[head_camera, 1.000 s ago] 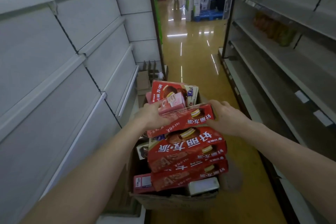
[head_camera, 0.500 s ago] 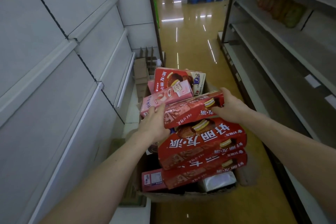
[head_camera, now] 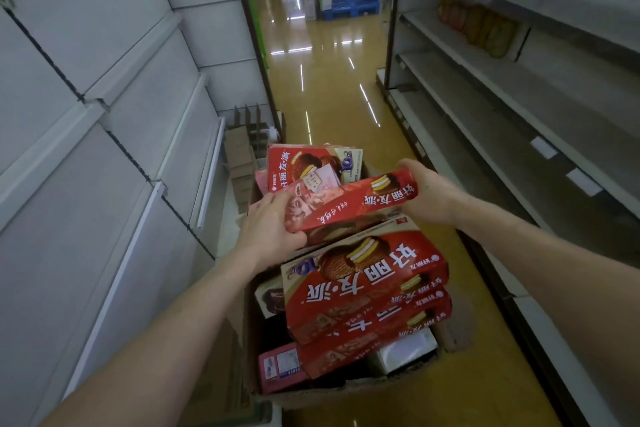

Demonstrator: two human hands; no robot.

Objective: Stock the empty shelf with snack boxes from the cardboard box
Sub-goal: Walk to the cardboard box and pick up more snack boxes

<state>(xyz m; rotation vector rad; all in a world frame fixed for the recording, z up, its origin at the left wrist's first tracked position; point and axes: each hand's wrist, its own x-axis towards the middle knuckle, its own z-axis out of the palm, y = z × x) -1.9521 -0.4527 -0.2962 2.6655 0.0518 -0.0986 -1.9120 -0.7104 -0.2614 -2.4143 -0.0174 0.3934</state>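
Red snack box hangs over the cardboard box, long axis spanning your hands. Your left hand grips its lower end, your right hand the raised end, fingers curled round both. The bare shelf lies nearest your left.

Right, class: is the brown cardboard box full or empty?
Full: red snack boxes pile above the cardboard box's rim; left hand and right hand grip the top red box.

Shows glossy snack boxes, a rough cardboard box, a matt grey shelf, a mirror-shiny floor.
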